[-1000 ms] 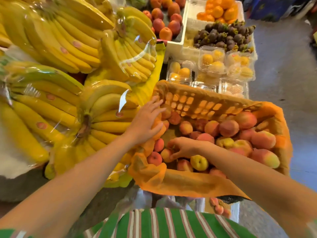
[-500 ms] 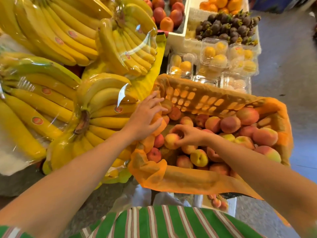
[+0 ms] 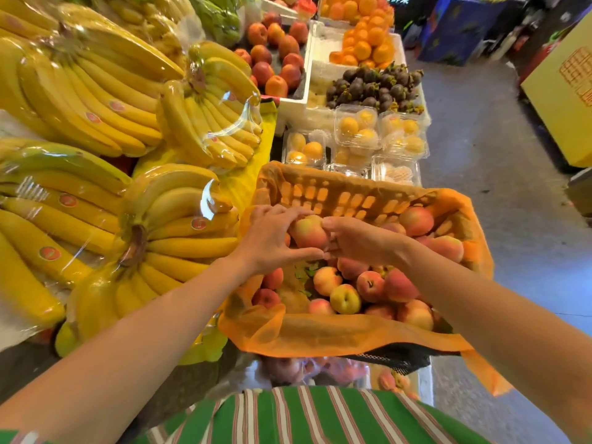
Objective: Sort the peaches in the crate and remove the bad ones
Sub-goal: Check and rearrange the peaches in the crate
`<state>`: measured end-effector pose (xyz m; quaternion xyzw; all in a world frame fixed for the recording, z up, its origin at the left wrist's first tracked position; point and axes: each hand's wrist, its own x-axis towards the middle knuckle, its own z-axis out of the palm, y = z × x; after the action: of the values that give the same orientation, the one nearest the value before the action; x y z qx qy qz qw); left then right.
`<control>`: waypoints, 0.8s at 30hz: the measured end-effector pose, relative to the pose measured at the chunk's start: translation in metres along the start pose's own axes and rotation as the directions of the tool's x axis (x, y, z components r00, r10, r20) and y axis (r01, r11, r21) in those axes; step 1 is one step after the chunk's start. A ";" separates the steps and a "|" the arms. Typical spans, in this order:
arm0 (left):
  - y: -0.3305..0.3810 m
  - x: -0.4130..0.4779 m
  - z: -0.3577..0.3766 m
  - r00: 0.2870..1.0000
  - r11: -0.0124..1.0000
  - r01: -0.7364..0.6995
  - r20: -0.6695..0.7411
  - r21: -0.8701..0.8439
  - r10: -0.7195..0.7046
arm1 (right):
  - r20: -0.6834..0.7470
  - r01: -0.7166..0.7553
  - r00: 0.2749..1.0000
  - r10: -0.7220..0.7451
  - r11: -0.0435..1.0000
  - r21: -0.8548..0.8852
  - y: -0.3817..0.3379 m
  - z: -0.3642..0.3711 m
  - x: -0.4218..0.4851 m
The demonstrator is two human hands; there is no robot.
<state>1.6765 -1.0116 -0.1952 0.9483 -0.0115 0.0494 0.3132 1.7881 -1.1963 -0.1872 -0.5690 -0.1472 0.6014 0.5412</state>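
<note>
- An orange net hangs over the near edge of the crate; the peaches lie heaped inside it.
- Above the left side of the crate, the left grip curls round one raised peach, with the thumb under it.
- The right grip pinches the same peach from its right side.
- Beyond the crate's far wall stand clear boxes of yellow fruit, then mangosteens.

The crate is open on top, so the way in is from above. Its far wall is high, w/ clear boxes just behind. Wrapped bananas stand close at the left. The left hand & right hand, gripping one peach, block the far-left part. Other peaches fill the right; bare floor lies beyond.
</note>
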 end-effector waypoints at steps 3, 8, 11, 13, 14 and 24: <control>0.002 0.000 -0.001 1.000 0.997 0.016 -0.025 -0.074 -0.018 | -0.034 0.079 0.996 -0.078 0.996 0.035 -0.004 0.001 -0.007; 0.002 -0.003 -0.005 1.000 0.981 0.008 -0.019 -0.193 -0.012 | -0.077 0.165 0.983 -0.165 0.986 0.001 -0.010 0.004 -0.012; 0.004 -0.002 -0.007 1.000 0.949 -0.003 0.018 -0.314 0.009 | -0.097 0.161 0.981 -0.166 0.985 -0.055 -0.013 0.009 -0.012; 0.002 0.000 -0.008 1.000 0.943 0.019 0.016 -0.333 -0.015 | -0.106 0.155 0.982 -0.159 0.987 -0.048 -0.014 0.006 -0.010; 0.001 0.001 -0.009 0.999 0.938 0.033 0.007 -0.346 -0.032 | -0.114 0.152 0.981 -0.155 0.988 -0.034 -0.014 0.004 -0.010; -0.033 0.011 -0.020 0.964 0.964 0.162 -0.174 -0.212 -0.201 | -0.479 -0.400 0.874 -0.081 0.438 -0.805 0.015 -0.033 0.041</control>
<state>1.6871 -0.9737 -0.1977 0.9006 0.1015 0.1110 0.4077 1.8184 -1.1829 -0.2315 -0.8995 -0.2526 0.3354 0.1205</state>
